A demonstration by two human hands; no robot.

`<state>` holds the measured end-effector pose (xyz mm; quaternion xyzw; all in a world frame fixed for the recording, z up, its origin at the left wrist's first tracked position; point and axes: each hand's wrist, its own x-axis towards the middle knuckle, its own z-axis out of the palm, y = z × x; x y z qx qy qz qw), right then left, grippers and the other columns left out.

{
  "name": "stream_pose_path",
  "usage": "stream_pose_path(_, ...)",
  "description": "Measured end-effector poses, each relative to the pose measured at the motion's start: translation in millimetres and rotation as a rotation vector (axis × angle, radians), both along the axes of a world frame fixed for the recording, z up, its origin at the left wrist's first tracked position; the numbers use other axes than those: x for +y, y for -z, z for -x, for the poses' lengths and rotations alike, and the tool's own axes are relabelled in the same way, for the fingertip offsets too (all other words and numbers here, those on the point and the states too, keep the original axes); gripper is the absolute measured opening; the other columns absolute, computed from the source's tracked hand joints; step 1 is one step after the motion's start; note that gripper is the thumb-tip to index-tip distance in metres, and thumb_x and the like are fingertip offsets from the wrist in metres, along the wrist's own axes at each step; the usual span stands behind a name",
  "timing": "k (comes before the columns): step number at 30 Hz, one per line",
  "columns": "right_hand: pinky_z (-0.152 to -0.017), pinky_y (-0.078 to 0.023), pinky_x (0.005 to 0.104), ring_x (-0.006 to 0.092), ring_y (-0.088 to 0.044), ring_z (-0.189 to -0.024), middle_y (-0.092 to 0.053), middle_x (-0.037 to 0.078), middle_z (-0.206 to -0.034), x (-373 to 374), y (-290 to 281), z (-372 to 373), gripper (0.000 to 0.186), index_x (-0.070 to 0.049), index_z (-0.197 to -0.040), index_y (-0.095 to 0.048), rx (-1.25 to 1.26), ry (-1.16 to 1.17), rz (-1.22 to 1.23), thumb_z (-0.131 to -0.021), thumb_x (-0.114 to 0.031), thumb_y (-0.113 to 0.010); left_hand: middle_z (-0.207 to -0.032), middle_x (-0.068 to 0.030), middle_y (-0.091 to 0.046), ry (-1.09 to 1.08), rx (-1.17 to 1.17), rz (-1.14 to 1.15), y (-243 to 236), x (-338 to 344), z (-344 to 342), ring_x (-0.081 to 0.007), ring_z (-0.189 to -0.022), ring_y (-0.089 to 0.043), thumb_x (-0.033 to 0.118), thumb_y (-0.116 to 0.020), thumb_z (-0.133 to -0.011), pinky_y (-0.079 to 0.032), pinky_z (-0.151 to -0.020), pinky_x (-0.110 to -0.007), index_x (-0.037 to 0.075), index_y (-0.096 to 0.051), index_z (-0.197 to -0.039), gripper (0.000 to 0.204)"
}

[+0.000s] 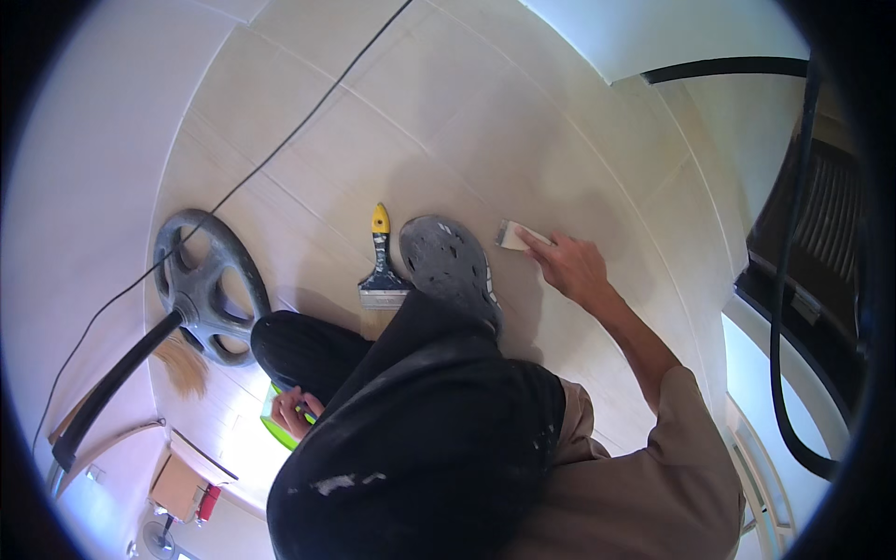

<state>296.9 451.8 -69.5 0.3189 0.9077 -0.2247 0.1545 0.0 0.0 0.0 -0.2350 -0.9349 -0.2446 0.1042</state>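
My right hand (571, 268) is closed around a small scraper (523, 237) with a pale handle and a short flat blade. Its index finger stretches along the tool, which is down at the tiled floor (448, 112). Lower left, beside my black-trousered knee, the curled fingers of my left hand (295, 412) grip a bright green-edged object (276, 431). My leg hides most of that object, so its kind is unclear. Between the hands lies a wide paintbrush (381, 259) with a black and yellow handle, its pale bristles partly behind my leg.
A grey clog (448, 261) covers my foot beside the paintbrush. To the left stands a round spoked base (245, 289) with a black pole (121, 383); straw-coloured bristles (183, 366) show behind it. A thin cable (308, 117) crosses there. Dark ribbed equipment (812, 233) and a black hose (779, 336) are at right.
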Motion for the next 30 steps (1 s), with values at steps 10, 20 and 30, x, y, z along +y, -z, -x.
stream_pose_path(10, -0.057, -0.054, 0.0451, 0.0309, -0.068, -0.068, -0.064, 0.009, -0.084, 0.5, 1.5, 9.0, 0.047, -0.041, -0.146, -0.055, 0.03, -0.017, -0.018, -0.101, -0.035, -0.062, -0.117, -0.007, -0.058, -0.12, -0.073, -0.034, -40.4, 71.8, 7.0, -0.0149, -0.091, -0.062, 0.014, -0.069, -0.096, -0.049, -0.072, -0.026, 0.005, -0.065, -0.117, 0.024)
stream_pose_path(20, -0.059, -0.052, 0.0481, 0.0339, -0.066, -0.065, -0.064, 0.011, -0.081, -6.0, 14.7, -5.8, 0.045, -0.039, -0.144, -0.058, 0.059, -0.001, -0.028, -0.1, -0.035, -0.062, -0.114, -0.0079, -0.062, -0.138, -0.089, -0.038, -60.5, 96.8, 19.0, -0.0136, -0.084, -0.065, 0.007, -0.067, -0.094, -0.051, -0.068, -0.025, 0.003, -0.064, -0.113, 0.02)
stream_pose_path(30, -0.056, -0.051, 0.0475, 0.0324, -0.066, -0.066, -0.064, 0.011, -0.079, 4.3, 13.8, 36.1, 0.048, -0.035, -0.144, -0.059, 0.155, -0.058, -0.11, -0.097, -0.032, -0.067, -0.11, -0.0065, -0.06, -0.142, -0.246, -0.043, -52.7, 134.8, 27.2, -0.0117, -0.079, -0.059, 0.001, -0.066, -0.092, -0.048, -0.067, -0.026, 0.004, -0.068, -0.107, 0.015)
